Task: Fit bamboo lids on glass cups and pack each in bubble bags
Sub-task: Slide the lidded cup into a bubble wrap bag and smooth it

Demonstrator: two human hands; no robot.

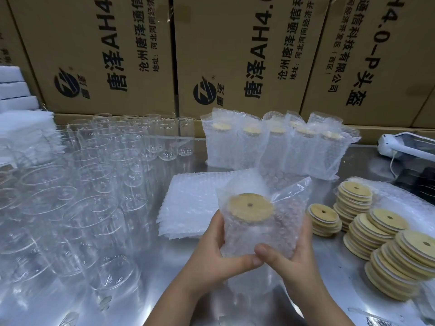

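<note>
A glass cup with a round bamboo lid (251, 207) sits inside a bubble bag (256, 234), held above the metal table (164, 267) at centre. My left hand (216, 252) grips the bag's left side and bottom, thumb across the lower edge. My right hand (289, 252) grips its right side, thumb against the bottom. The bag's mouth stands open above the lid. Several bare glass cups (94, 175) crowd the left. Stacks of bamboo lids (381, 234) lie at the right.
Several packed cups in bubble bags (277, 147) stand in a row at the back. A pile of flat bubble bags (188, 203) lies behind my hands. Cardboard boxes (235, 55) wall the rear. White foam sheets (21, 128) sit far left, a white device (404, 147) far right.
</note>
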